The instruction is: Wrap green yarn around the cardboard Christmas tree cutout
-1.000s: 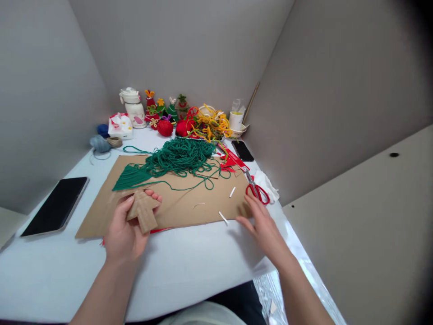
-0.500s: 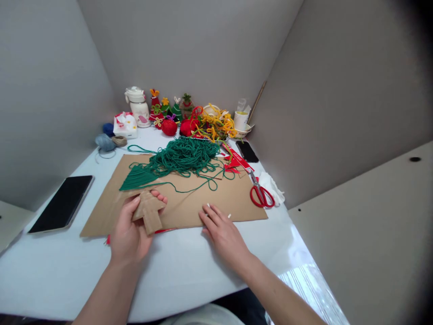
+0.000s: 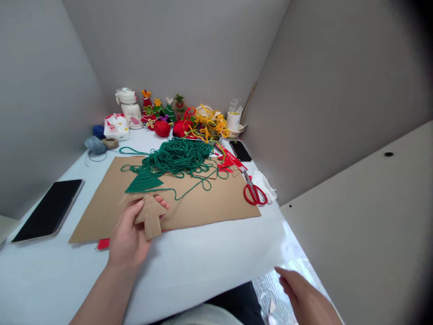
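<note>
My left hand (image 3: pixel 130 230) is closed on a cardboard tree cutout (image 3: pixel 151 214), thumb on its near face and fingertips showing past its right edge. Just beyond lies a flat piece wrapped in green yarn (image 3: pixel 144 180), joined to a loose heap of green yarn (image 3: pixel 179 155). Both rest on a large cardboard sheet (image 3: pixel 209 207). Off the table's right front edge, my right hand (image 3: pixel 302 293) has its index finger stretched out; the other fingers are partly hidden and no held thing shows. A small pale scrap (image 3: pixel 272 306) appears below it, against the shiny striped surface.
Red-handled scissors (image 3: pixel 254 194) lie at the sheet's right, beside a crumpled white tissue (image 3: pixel 264 186). A black tablet (image 3: pixel 49 210) is at left and a phone (image 3: pixel 240 151) at back right. Yarn balls (image 3: pixel 162 128), small yarn trees (image 3: pixel 169 109) and a white bottle (image 3: pixel 130 110) line the back.
My right hand has left the cardboard sheet and moved right and toward me, past the table edge. White bits by its fingertips are gone from the sheet. My left hand still holds the cutout.
</note>
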`<state>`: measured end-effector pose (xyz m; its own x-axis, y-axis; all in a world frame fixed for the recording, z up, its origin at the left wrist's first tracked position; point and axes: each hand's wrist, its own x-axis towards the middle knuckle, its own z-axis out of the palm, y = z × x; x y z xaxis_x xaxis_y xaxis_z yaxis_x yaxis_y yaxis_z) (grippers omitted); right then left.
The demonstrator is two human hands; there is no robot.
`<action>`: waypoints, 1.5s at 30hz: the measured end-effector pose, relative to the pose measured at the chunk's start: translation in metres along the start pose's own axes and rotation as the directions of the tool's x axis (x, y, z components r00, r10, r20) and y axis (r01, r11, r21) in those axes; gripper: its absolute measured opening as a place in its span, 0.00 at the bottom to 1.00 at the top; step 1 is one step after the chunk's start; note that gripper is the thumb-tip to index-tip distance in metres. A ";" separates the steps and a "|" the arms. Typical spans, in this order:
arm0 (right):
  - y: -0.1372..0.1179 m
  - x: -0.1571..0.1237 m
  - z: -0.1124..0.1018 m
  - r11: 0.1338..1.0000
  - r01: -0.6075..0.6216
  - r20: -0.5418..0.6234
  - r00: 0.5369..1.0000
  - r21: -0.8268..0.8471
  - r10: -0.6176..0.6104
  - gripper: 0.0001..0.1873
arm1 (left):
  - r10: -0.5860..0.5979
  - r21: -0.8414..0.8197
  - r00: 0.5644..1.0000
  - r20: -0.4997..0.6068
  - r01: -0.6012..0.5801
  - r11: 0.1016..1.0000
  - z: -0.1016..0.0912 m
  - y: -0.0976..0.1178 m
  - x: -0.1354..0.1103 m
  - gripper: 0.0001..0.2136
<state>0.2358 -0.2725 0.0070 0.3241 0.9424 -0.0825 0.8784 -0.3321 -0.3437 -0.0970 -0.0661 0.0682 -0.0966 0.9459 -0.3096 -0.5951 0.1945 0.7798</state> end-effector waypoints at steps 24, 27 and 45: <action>-0.196 0.184 0.013 0.413 0.114 0.176 0.779 0.904 -0.602 0.11 | -0.200 0.169 0.969 0.146 0.175 0.970 -0.001 -0.021 0.004 0.08; -0.197 0.185 0.017 0.419 0.129 0.183 0.758 0.899 -0.626 0.10 | -0.187 0.152 0.974 0.130 0.167 0.974 0.000 -0.021 0.004 0.07; -0.192 0.182 0.015 0.376 0.058 0.193 0.781 0.925 -0.594 0.08 | -0.309 0.109 0.925 0.223 0.292 0.950 -0.002 -0.017 0.005 0.06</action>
<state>0.1207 -0.0367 0.0443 -0.3362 0.9409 -0.0404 0.0243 -0.0343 -0.9991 -0.0891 -0.0650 0.0522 0.2725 0.8722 -0.4061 -0.5067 0.4889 0.7101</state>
